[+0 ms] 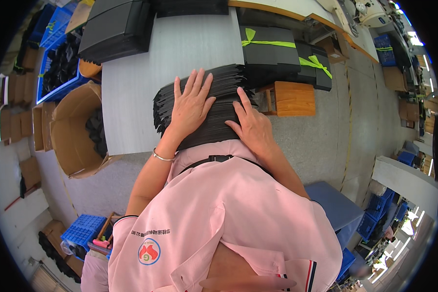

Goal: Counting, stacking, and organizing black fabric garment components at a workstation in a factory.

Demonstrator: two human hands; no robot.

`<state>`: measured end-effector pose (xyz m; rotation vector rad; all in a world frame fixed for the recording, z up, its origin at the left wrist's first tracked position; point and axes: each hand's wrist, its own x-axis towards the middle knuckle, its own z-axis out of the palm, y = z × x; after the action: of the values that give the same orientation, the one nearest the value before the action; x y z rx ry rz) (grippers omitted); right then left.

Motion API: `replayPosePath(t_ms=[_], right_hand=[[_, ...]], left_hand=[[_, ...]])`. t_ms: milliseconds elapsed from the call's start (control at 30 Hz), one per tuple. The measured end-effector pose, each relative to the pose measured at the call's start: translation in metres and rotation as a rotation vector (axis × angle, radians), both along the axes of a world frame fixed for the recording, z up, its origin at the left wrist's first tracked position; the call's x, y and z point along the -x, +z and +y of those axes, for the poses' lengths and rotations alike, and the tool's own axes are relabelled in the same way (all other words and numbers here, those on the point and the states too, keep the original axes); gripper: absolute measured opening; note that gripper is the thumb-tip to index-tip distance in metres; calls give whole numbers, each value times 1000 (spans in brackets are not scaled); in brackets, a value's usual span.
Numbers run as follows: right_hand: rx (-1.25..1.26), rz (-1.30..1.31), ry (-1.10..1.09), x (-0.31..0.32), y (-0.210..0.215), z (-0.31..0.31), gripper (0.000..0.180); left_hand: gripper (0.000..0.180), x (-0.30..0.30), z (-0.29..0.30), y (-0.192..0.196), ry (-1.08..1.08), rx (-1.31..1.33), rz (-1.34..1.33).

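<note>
A thick, fanned row of thin black sheets (207,121) lies between my body and the near end of the pale grey tabletop. Across its upper left part rests my left hand (192,104), palm down with the fingers stretched out. My right hand (252,125) lies at the row's right side, its fingers apart and their tips touching the sheet edges. Neither hand is closed round anything. What material the sheets are made of cannot be told.
Black stacks (117,29) stand at the table's far left. Right of the table are black bundles tied with yellow-green strips (270,44) and a wooden stool (294,99). An open cardboard box (73,131) and a blue crate (58,90) of black pieces stand at left.
</note>
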<state>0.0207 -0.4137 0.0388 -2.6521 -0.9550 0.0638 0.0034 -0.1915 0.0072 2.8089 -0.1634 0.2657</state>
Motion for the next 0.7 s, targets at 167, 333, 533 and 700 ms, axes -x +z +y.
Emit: replayPosePath(t_ms=[167,333,533,700], right_hand=[[27,19,8,1,-3,0,54],[-36,-96,37,1,-14,-2,59],[-109,-17,5,-5,-5,9,79],[23,-42,-20,-9,-10,14,82]], left_hand=[[62,0,0,0,1,-9,33],[60,0,-1,1,5,-1,26],[56,1,-1,-1,13,14,32],[56,1,-2,0,10,18,27]])
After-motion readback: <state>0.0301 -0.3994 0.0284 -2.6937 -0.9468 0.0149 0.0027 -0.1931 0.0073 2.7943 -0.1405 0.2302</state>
